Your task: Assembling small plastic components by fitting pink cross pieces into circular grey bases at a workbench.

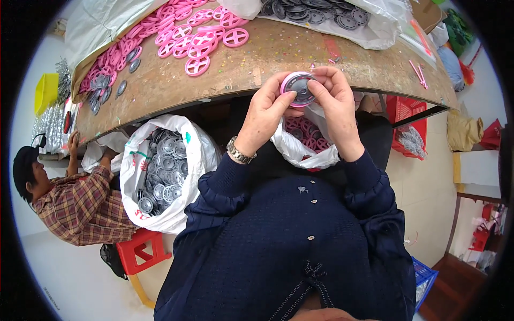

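Between my two hands, just past the table's front edge, is a pink plastic wheel with a grey round disc (301, 88) set into its face. My left hand (266, 109) grips the wheel's left side, thumb on the disc's lower left. On the other side, my right hand (335, 101) has its fingers curled round the far rim and its thumb on the grey face. Below the wheel, a white sack (331, 156) holds pink spoked wheels (309, 136). Whether the disc is fully seated cannot be made out.
Pink spoked wheels (201, 43) and loose grey discs (122, 88) lie on the wooden table (257, 59). More grey discs (316, 13) rest on white sheeting. A sack of grey discs (166, 166) stands left, near a seated person (80, 206). A red basket (408, 144) is at right.
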`<move>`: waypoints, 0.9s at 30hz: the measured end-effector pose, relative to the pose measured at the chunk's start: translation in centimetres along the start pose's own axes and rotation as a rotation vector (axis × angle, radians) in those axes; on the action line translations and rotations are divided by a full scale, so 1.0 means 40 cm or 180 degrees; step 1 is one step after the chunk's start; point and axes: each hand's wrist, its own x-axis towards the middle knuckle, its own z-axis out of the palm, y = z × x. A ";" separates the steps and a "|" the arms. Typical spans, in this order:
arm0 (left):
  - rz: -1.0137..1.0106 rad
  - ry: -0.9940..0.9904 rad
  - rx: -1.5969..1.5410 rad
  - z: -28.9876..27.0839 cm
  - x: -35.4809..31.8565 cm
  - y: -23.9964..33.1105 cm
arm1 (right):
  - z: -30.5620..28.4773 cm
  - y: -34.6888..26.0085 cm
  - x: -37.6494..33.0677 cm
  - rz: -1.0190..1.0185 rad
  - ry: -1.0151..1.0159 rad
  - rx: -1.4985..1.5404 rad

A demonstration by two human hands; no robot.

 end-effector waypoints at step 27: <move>0.0540 0.0406 0.0634 0.023 0.018 -0.005 | 0.003 -0.038 0.038 -0.0153 -0.0229 -0.1110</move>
